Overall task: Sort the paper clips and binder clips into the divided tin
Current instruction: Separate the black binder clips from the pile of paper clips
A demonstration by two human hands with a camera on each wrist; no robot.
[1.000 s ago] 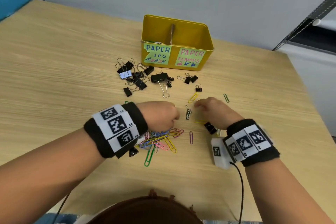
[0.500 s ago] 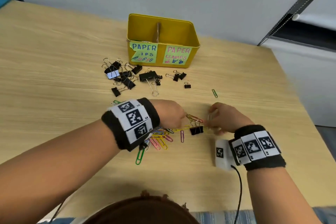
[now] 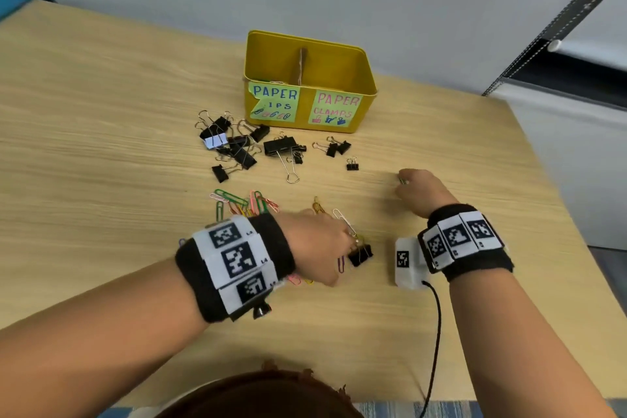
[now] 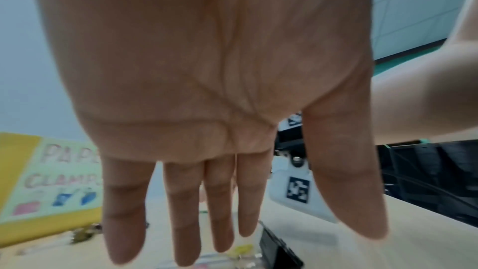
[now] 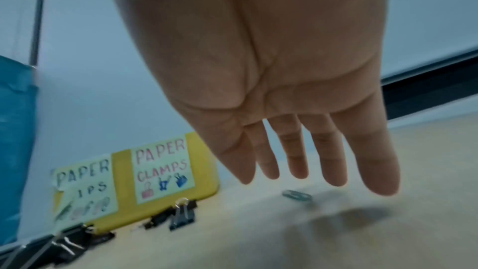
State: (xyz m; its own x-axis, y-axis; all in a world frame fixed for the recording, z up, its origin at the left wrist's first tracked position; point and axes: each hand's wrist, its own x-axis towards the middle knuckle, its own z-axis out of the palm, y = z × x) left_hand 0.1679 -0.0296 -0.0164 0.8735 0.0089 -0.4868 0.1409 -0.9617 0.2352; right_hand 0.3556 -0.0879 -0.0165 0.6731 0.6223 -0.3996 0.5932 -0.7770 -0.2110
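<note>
The yellow divided tin (image 3: 364,92) stands at the back, labelled PAPER CLIPS on the left and PAPER CLAMPS (image 5: 161,169) on the right. Several black binder clips (image 3: 237,148) lie in front of it. Coloured paper clips (image 3: 244,204) lie heaped nearer me. My left hand (image 3: 339,248) hovers over the heap's right end, fingers (image 4: 181,212) straight and holding nothing, beside a lone black binder clip (image 3: 361,253). My right hand (image 3: 412,185) reaches to the right. Its fingers (image 5: 333,161) are straight, just above a green paper clip (image 5: 297,194) on the table.
A silver paper clip (image 3: 344,220) and a gold one (image 3: 317,205) lie just beyond my left hand. A small binder clip (image 3: 353,164) sits apart. The table's right edge (image 3: 556,197) is close to my right hand. A wall stands behind the tin.
My hands were together at the lone binder clip. The right hand has moved off to the right, to the green paper clip. The left hand has spread its fingers beside the binder clip.
</note>
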